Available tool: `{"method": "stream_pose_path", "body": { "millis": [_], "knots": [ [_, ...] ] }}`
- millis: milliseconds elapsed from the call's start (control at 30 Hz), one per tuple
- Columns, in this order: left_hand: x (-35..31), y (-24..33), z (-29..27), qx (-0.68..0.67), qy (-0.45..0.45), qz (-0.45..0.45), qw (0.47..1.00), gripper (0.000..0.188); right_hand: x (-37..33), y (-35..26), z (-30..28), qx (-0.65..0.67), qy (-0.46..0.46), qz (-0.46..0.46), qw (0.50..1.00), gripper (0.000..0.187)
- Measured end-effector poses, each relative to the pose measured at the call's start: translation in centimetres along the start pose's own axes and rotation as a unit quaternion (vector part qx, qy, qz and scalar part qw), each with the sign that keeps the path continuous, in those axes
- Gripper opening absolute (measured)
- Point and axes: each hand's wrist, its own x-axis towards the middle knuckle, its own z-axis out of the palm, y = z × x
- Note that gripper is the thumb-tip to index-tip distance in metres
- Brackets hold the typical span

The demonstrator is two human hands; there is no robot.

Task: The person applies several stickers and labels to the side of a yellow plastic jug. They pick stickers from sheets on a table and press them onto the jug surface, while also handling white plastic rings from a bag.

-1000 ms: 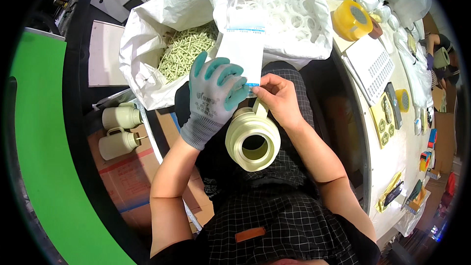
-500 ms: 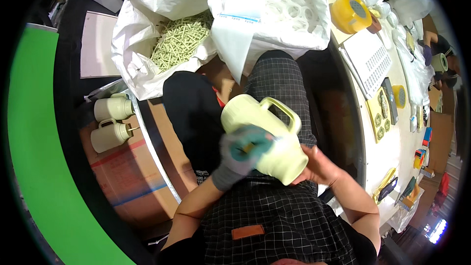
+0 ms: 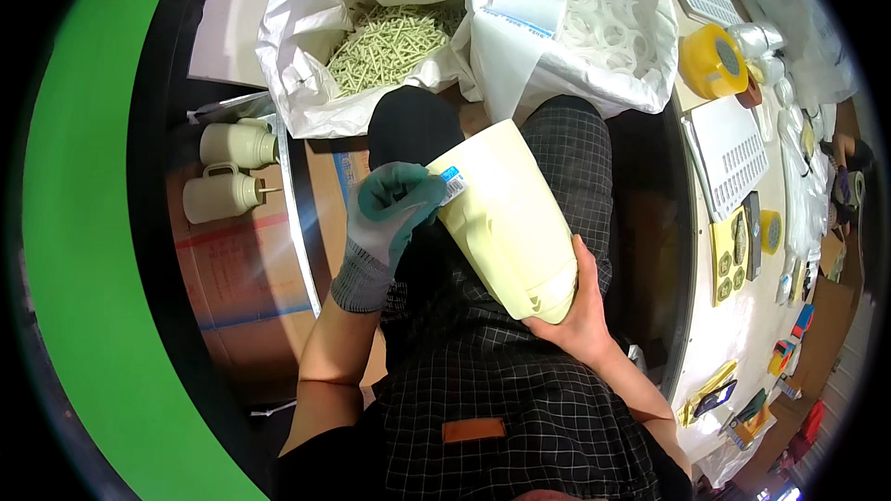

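Observation:
A pale yellow jug (image 3: 510,213) lies tilted across my lap, its broad end pointing away from me and its handle out of sight. My right hand (image 3: 582,311), bare, is wrapped round the narrower near end. On my left hand (image 3: 394,209) is a grey and green glove. Its thumb and fingers are pinched on a small blue and white barcode label (image 3: 453,185) at the jug's left side, near the broad end. Whether the label is stuck down along its whole length I cannot tell.
Ahead stand a white sack of pale green sticks (image 3: 385,51) and a white sack of clear rings (image 3: 603,28). Two similar jugs (image 3: 223,197) lie on a cardboard box at left. The right-hand table bears label sheets (image 3: 729,153) and yellow tape (image 3: 713,60).
The jug has turned so its handle no longer shows and its broad side faces up. My left hand has moved left and away from me, now pinching the label; my right hand still holds the near end.

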Motion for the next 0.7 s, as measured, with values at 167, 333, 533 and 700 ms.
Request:
{"method": "stream_pose_path", "body": {
  "millis": [167, 333, 533, 700],
  "knots": [
    [-0.6, 0.4, -0.7, 0.030, 0.013, -0.023, 0.999, 0.015, 0.1, 0.0, 1.3, -0.057, 0.047, -0.080, 0.994, 0.129],
    [-0.8, 0.9, -1.0, 0.257, 0.044, -0.011, 0.965, 0.022, 0.0, -0.4, 1.9, -0.091, 0.063, -0.087, 0.990, 0.125],
    [-1.6, -4.5, -1.6, 0.294, 0.031, 0.278, 0.914, 0.060, 1.2, 0.7, -4.6, 0.245, -0.054, 0.029, 0.968, 0.119],
    [-3.1, -5.8, 0.4, 0.148, -0.126, -0.008, 0.981, 0.056, 7.0, -4.5, -11.1, 0.339, 0.088, -0.113, 0.930, 0.082]
  ]
}}
